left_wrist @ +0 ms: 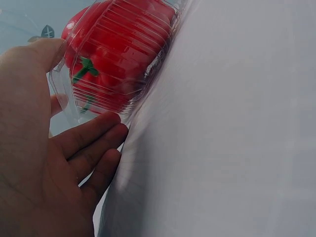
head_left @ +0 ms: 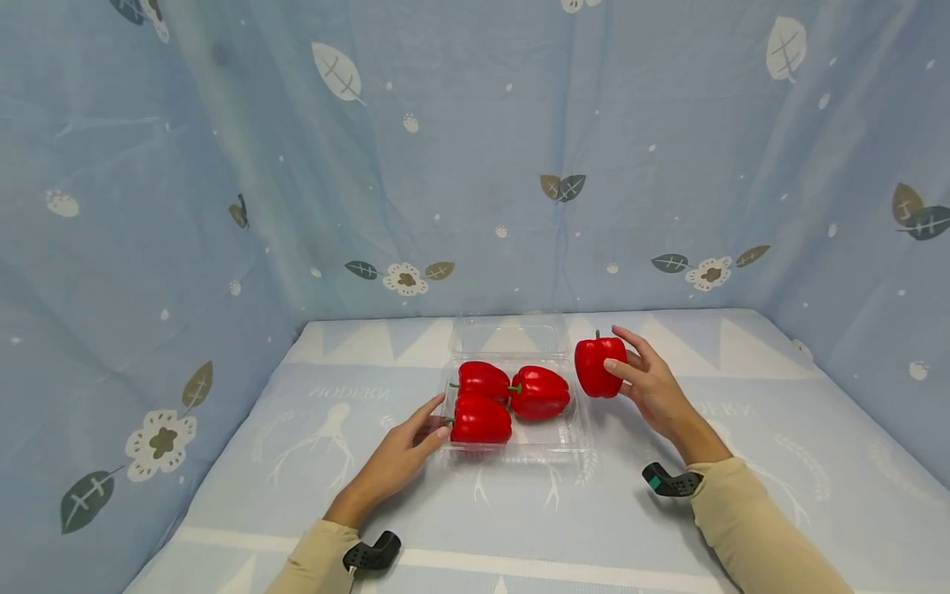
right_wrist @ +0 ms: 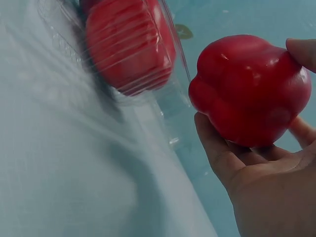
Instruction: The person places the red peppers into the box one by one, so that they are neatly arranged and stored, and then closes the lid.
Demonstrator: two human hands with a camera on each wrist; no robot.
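Observation:
My right hand (head_left: pixel 653 388) holds a glossy red bell pepper (head_left: pixel 599 365) upright, stem on top, just right of a clear plastic clamshell box (head_left: pixel 575 433). Thumb and fingers spread around its sides in the right wrist view, where the smooth lobed bottom of this bell pepper (right_wrist: pixel 249 91) faces the camera. Inside the box lie three more red bell peppers (head_left: pixel 541 393) with green stems. At the box's left side, my left hand (head_left: pixel 401 454) rests with relaxed fingers, thumb and fingertips right at the rim. The left wrist view shows its fingers (left_wrist: pixel 101 131) beside the ribbed wall.
The box's clear lid (head_left: pixel 508 337) lies folded back toward the rear. A pale blue and white patterned cloth (head_left: pixel 297 462) covers the table. Blue curtains with leaves and flowers (head_left: pixel 475 165) hang behind and at both sides. Each wrist wears a black camera mount (head_left: pixel 671 480).

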